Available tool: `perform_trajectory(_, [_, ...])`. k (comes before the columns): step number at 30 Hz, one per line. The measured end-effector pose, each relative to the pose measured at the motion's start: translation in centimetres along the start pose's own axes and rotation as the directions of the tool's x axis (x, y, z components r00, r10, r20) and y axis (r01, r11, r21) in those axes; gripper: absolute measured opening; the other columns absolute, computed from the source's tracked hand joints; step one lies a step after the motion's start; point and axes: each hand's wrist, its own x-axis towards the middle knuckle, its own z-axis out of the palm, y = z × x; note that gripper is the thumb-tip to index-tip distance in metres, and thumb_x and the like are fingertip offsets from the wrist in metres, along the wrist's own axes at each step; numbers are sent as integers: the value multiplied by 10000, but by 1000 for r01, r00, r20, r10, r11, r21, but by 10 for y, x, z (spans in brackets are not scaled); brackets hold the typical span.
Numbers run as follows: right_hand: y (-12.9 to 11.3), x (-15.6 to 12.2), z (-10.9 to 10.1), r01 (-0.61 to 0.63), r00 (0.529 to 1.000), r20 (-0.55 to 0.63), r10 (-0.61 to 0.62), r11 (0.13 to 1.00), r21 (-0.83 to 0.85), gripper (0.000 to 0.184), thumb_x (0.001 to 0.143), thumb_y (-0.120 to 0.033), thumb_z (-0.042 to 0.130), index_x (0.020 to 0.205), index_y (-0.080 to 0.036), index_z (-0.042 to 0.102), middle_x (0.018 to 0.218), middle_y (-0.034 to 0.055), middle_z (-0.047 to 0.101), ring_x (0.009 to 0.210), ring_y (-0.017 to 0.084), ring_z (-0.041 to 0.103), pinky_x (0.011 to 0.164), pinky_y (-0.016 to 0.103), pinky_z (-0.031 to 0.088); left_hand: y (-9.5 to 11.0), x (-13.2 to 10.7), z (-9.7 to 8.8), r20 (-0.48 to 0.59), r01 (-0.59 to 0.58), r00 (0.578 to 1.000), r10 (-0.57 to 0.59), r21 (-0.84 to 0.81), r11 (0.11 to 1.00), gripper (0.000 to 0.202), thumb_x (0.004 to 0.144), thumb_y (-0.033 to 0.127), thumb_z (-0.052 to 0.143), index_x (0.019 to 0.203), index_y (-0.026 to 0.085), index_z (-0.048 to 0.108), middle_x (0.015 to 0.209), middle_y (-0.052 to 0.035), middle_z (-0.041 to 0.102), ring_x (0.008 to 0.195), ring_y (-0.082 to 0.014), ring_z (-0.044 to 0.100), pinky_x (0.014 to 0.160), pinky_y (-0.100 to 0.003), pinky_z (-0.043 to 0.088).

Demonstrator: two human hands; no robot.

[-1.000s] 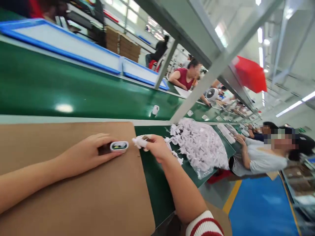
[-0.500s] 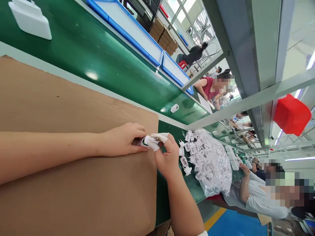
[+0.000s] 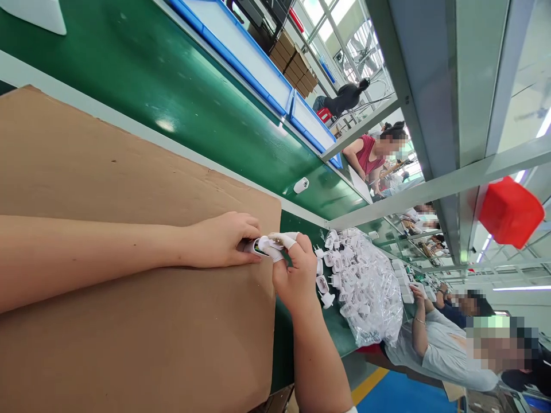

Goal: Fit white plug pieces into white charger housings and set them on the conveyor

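My left hand (image 3: 221,241) rests on a brown cardboard sheet (image 3: 129,321) and grips a small white charger shell (image 3: 258,247) lying on its side. My right hand (image 3: 295,275), with white finger cots on the thumb and forefinger, pinches a small white plug part against the shell's open end. Both hands meet near the sheet's right edge. What is inside the shell is mostly hidden by the fingers.
A clear bag heaped with white plug parts (image 3: 365,287) lies just right of my hands. A green conveyor belt (image 3: 172,103) runs behind, carrying one white charger (image 3: 301,185). Blue-rimmed trays (image 3: 241,51), a red bin (image 3: 510,211) and seated co-workers (image 3: 439,350) are around.
My right hand brought the white plug part from beside the shell up to its open end. The view swung left and down; the hands now hold nearly still.
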Motion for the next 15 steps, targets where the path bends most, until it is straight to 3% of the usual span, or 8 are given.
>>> perform_trajectory(8, [-1, 6, 0, 60, 995, 84, -54, 996, -69, 327, 803, 4, 529, 973, -207, 712, 869, 53, 604, 848, 218, 547, 738, 325, 471, -4, 0, 2, -43, -57, 997, 56, -6, 998, 340, 935, 467, 628, 739, 197, 692, 797, -44, 606, 769, -209, 566, 706, -329, 391])
perform_trajectory(12, [0, 13, -3, 0, 991, 137, 10, 997, -73, 222, 738, -28, 585, 831, -205, 681, 769, 13, 547, 755, 187, 519, 681, 307, 402, 0, -1, 1, -22, -52, 998, 52, -25, 998, 349, 940, 481, 615, 760, 195, 702, 821, -43, 612, 786, -205, 574, 729, -322, 395])
perform_trajectory(15, [0, 15, -1, -36, 989, 137, 57, 989, -146, 153, 686, -61, 627, 715, -211, 634, 713, -11, 516, 735, 176, 504, 725, 319, 375, 3, -1, 0, -1, -18, 1000, 18, -40, 999, 370, 948, 507, 594, 781, 198, 712, 838, -42, 621, 799, -202, 583, 737, -309, 401])
